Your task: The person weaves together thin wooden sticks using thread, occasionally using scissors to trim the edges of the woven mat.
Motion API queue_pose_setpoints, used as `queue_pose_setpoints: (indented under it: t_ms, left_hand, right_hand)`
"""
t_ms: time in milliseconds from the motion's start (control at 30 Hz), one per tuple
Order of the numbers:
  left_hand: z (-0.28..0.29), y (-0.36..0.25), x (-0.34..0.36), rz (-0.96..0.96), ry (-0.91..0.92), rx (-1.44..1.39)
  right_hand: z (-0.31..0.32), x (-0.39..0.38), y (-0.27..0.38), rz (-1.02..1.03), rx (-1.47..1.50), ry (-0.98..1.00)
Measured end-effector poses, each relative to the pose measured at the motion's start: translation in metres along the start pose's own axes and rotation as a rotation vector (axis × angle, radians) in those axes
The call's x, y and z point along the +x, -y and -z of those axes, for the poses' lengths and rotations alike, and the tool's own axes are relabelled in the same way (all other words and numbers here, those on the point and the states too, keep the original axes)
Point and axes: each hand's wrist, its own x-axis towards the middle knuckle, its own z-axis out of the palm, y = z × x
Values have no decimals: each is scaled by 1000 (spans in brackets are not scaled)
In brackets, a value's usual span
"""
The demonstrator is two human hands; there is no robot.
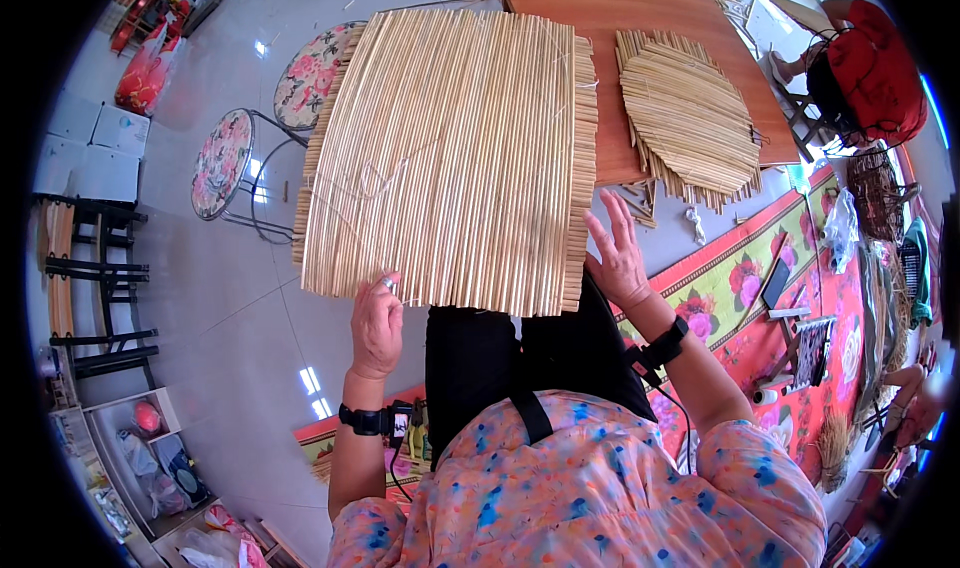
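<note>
A big mat of straight straw-coloured stalks [450, 158] lies in front of me, its near edge above my lap. Loose pale thread trails over its face. Beneath it, the ends of more stalks show along both sides. My left hand [376, 330], with a ring on one finger, is closed at the mat's near left corner; some of its fingers are hidden. Beside the right edge, my right hand [620, 256] is open, fingers stretched upward and apart, holding nothing. A smaller rounded stalk mat [688, 113] lies to the right on the brown table.
The brown wooden table [640, 8] stands ahead, partly under the big mat. Two floral round stools [222, 163] are at its left. A red floral floor mat [720, 268] spreads to the right, with a small folding stand [803, 353] on it. A seated person's red clothing [875, 73] shows far right.
</note>
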Motion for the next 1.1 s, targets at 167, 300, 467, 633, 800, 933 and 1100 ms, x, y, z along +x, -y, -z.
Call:
queue_pose_setpoints:
  t_ms: [167, 300, 467, 633, 800, 933, 1100]
  left_hand:
    - [-3, -2, -3, 46, -22, -22]
    - [-3, -4, -1, -49, -75, 72]
    - [-2, 0, -1, -8, -61, 13]
    - [-4, 1, -1, -43, -80, 25]
    - [-3, -3, 2, -33, -155, -80]
    - [6, -8, 10, -90, -324, -106]
    - [30, -13, 37, -223, -568, -188]
  right_hand:
    - [2, 0, 0, 27, -3, 40]
    - [-5, 5, 2, 94, -79, 66]
    - [-17, 9, 0, 181, -88, 68]
    - [-21, 17, -8, 319, -110, 54]
    - [-12, 31, -3, 290, 101, 53]
    - [10, 47, 12, 255, 131, -3]
    - [49, 91, 33, 264, 178, -114]
